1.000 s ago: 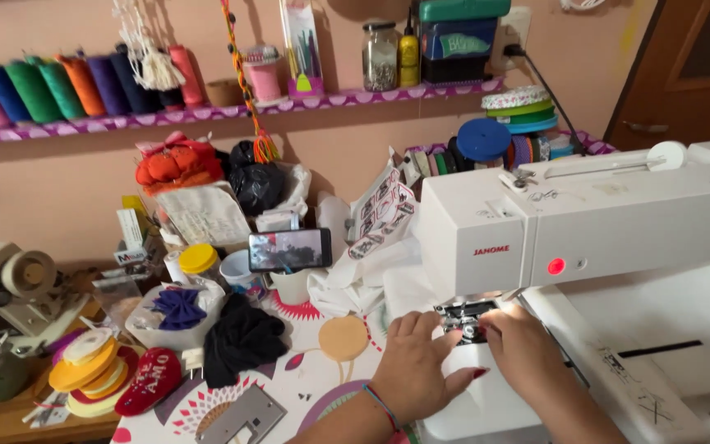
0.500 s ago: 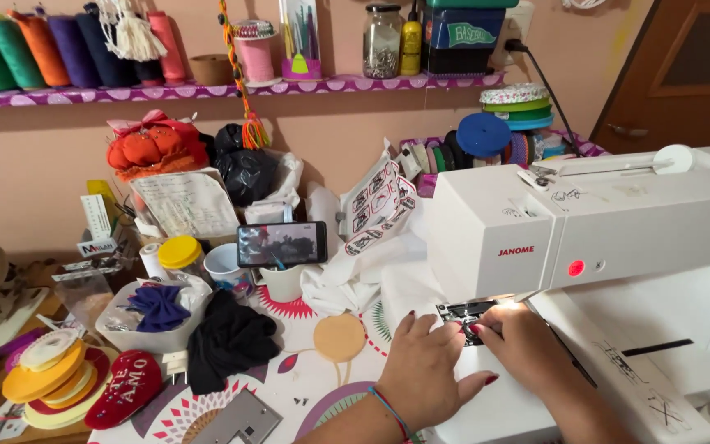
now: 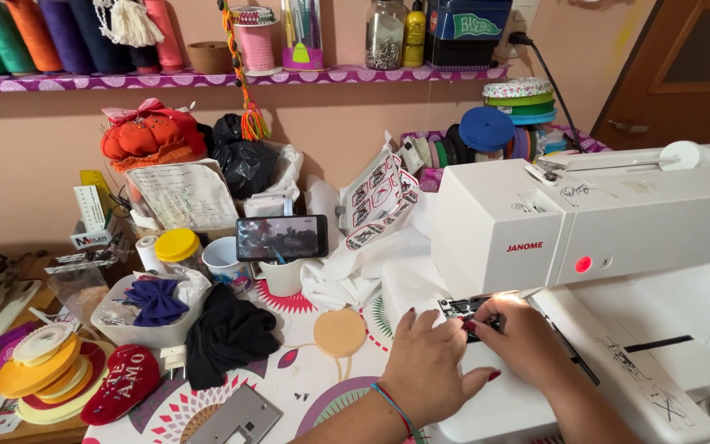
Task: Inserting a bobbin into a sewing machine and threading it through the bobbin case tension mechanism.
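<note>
Two bare hands work under the head of a white sewing machine, where a small lamp lights the needle area. The left hand lies flat on the machine bed, fingers spread and pointing at the metal plate, a thin bracelet at the wrist. The right hand sits just beside it, its fingertips drawn together at the plate's right edge; whether they pinch anything cannot be told, since the fingers cover that spot. A round red light glows on the machine's front. To the left, a phone lies sideways across a white cup, near a jar with a yellow lid. A black cloth lies on the patterned table cover, next to a tub holding a blue bow. Flat reels of yellow tape are stacked at the left edge. A folded leaflet with small black-framed pictures leans behind the machine. Thread cones on the wall shelf are cut off at the top, and the machine's right end runs out of view.
</note>
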